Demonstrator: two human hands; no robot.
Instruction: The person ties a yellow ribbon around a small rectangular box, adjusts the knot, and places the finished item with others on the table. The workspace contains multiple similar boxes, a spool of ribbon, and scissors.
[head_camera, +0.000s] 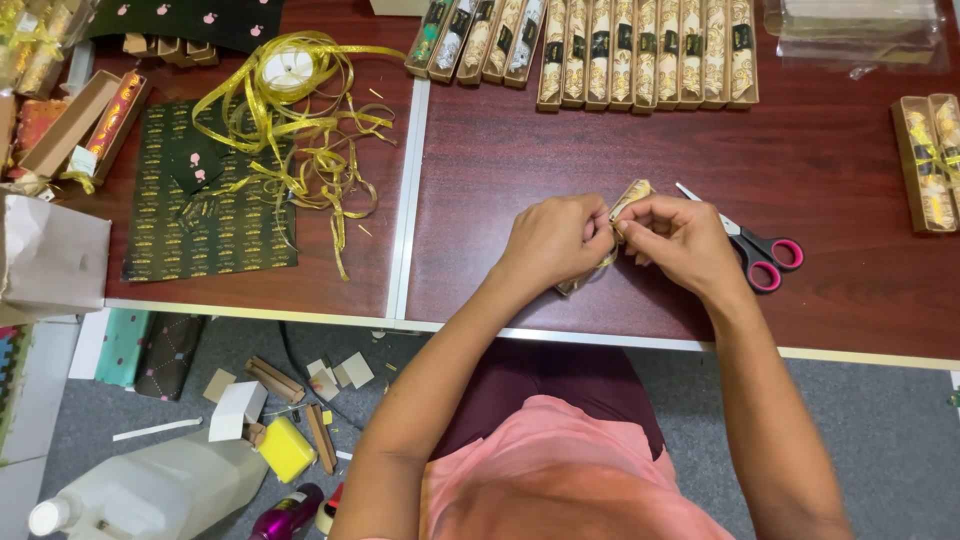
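Both grips pinched together: left hand (553, 240) and right hand (680, 243) on gold ribbon (612, 232) around narrow patterned box (630, 195), mid-counter (520, 150). Tying underway; finished boxes (645, 52) rowed behind, scissors (755, 250) beside.

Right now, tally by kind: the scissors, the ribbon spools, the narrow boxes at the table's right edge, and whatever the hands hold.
Pink-and-black-handled steel scissors: 1
Spool of gold ribbon: 1
Long narrow brown cardboard boxes at the right edge: 2
Narrow gold-patterned box, pinched by left hand and right hand: 1
Total: 5
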